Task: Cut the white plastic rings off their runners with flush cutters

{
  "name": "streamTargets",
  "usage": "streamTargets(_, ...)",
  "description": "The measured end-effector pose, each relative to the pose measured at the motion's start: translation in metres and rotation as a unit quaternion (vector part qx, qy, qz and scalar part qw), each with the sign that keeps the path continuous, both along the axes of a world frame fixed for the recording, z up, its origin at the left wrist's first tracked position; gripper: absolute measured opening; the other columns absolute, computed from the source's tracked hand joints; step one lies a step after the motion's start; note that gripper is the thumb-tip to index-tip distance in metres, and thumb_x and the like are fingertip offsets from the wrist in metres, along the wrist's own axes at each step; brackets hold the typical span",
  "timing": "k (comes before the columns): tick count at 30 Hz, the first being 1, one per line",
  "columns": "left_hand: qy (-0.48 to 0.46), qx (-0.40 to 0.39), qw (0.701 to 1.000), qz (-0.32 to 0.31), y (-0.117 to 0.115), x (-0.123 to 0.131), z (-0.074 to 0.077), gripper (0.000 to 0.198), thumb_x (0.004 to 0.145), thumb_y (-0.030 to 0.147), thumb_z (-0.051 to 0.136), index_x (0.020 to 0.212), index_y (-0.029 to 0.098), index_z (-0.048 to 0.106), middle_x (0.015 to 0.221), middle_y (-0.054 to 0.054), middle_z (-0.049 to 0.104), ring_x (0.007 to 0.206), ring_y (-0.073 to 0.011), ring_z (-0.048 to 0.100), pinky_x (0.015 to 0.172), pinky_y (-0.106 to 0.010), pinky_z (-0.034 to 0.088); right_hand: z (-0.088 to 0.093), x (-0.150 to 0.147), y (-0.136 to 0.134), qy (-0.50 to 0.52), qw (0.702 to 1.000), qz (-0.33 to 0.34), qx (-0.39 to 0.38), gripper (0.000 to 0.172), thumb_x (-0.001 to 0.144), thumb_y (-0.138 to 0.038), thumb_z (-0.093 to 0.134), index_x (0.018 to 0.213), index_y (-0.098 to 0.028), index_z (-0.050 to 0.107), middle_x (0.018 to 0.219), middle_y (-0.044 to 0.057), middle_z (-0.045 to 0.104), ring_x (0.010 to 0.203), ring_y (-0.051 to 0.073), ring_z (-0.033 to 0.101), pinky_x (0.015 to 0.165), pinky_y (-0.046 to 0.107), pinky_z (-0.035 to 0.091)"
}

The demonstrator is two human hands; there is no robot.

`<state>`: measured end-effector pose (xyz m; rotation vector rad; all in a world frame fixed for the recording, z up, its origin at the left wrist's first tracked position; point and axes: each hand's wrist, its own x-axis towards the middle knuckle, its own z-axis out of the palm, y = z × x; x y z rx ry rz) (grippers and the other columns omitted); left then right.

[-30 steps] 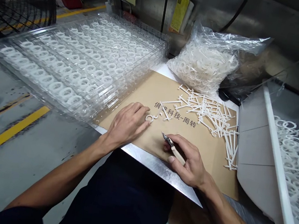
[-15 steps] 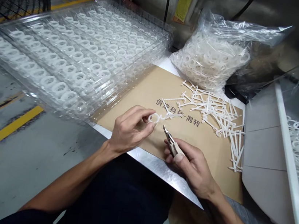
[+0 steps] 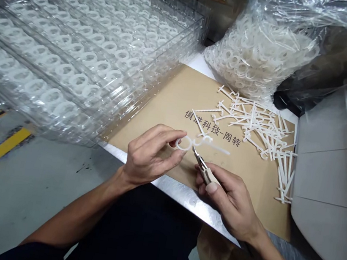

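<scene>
Your left hand pinches a white plastic ring between thumb and fingertips, holding it over the kraft card sheet so its attached runner stays exposed. Your right hand closes around small flush cutters, their tips just beside the ring, while loose plastic runners lie off to the right

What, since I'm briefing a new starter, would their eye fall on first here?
The stacked clear plastic trays on the left stand out first, filled with rows of white plastic rings. Upper right, a bulging clear bag holds more white parts. At centre, the left hand pinches a white ring beside small side cutters in the right hand.
</scene>
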<state>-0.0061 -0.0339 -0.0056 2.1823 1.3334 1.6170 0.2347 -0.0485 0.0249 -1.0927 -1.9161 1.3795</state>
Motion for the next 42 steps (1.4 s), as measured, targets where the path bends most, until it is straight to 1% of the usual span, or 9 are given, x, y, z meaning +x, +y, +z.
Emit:
streamTargets(3,-0.001,0.01,1.0,-0.005,0.0007,0.0001,0.0003,0.026,0.092,0.014,0.074,0.118,0.017,0.072,0.091,-0.003,0.072,0.08,-0.0121,0.069,0.074,-0.024,0.059,0.0015,-0.0013,0.0002,-0.007,1.0,-0.004,-0.004,0.035,0.108,-0.046,0.052,0.118,-0.017,0.069,0.098,0.011,0.073,0.073,0.021,0.069,0.062,0.032,0.058)
streamTargets(8,-0.004,0.036,0.999,-0.02,0.0034,0.0002,0.0014,0.026,0.09,0.013,0.076,0.115,0.012,0.073,0.089,-0.005,0.072,0.079,-0.0125,0.069,0.073,-0.024,0.059,0.0033,-0.0014,-0.0006,-0.018,0.999,-0.007,-0.037,0.034,0.108,-0.045,0.052,0.114,-0.016,0.069,0.102,0.013,0.073,0.077,0.021,0.069,0.064,0.031,0.056)
streamTargets(13,0.0,0.032,0.999,-0.017,0.0028,0.0003,0.0015,0.024,0.092,0.016,0.074,0.116,0.014,0.073,0.088,-0.004,0.073,0.078,-0.0128,0.069,0.072,-0.024,0.059,0.0024,-0.0022,-0.0001,-0.02,0.999,-0.008,-0.036,0.034,0.108,-0.045,0.053,0.116,-0.016,0.068,0.1,0.011,0.071,0.075,0.02,0.067,0.064,0.031,0.054)
streamTargets(16,0.004,0.035,0.999,-0.017,0.002,0.0,0.0006,0.025,0.091,0.015,0.075,0.116,0.013,0.073,0.089,-0.004,0.073,0.078,-0.0123,0.069,0.072,-0.023,0.059,0.0034,-0.0035,0.0002,-0.024,0.999,-0.007,-0.036,0.034,0.108,-0.045,0.052,0.116,-0.016,0.068,0.099,0.01,0.071,0.074,0.02,0.066,0.064,0.031,0.053)
streamTargets(23,0.014,0.041,0.999,-0.021,0.0031,0.0001,-0.0005,0.025,0.091,0.016,0.076,0.116,0.013,0.072,0.089,-0.004,0.073,0.079,-0.012,0.069,0.073,-0.022,0.059,0.004,-0.0043,-0.0001,-0.029,0.999,-0.008,-0.04,0.032,0.108,-0.045,0.051,0.106,-0.017,0.067,0.094,0.009,0.069,0.076,0.02,0.064,0.064,0.031,0.052)
streamTargets(29,0.018,0.042,0.999,-0.021,0.0033,0.0013,0.0008,0.023,0.092,0.016,0.075,0.115,0.013,0.072,0.087,-0.004,0.073,0.077,-0.0119,0.069,0.073,-0.022,0.059,0.0014,-0.0024,-0.0006,-0.027,0.999,-0.007,-0.042,0.032,0.109,-0.045,0.05,0.111,-0.018,0.067,0.096,0.008,0.068,0.077,0.02,0.064,0.065,0.032,0.051)
streamTargets(34,0.021,0.041,0.999,-0.025,0.0028,0.0007,0.001,0.023,0.092,0.017,0.075,0.115,0.014,0.071,0.087,-0.004,0.072,0.077,-0.0127,0.069,0.072,-0.023,0.059,0.0018,-0.0016,-0.0009,-0.023,0.999,-0.006,-0.038,0.03,0.109,-0.043,0.05,0.113,-0.019,0.066,0.092,0.006,0.067,0.075,0.019,0.062,0.066,0.031,0.051)
streamTargets(42,0.026,0.045,0.998,-0.025,0.0029,0.0016,-0.0006,0.023,0.092,0.017,0.075,0.115,0.014,0.071,0.086,-0.003,0.073,0.077,-0.0123,0.069,0.071,-0.023,0.058,0.0033,-0.0034,-0.0001,-0.032,0.999,-0.008,-0.034,0.03,0.109,-0.043,0.049,0.106,-0.019,0.066,0.087,0.004,0.064,0.071,0.018,0.059,0.065,0.031,0.05)
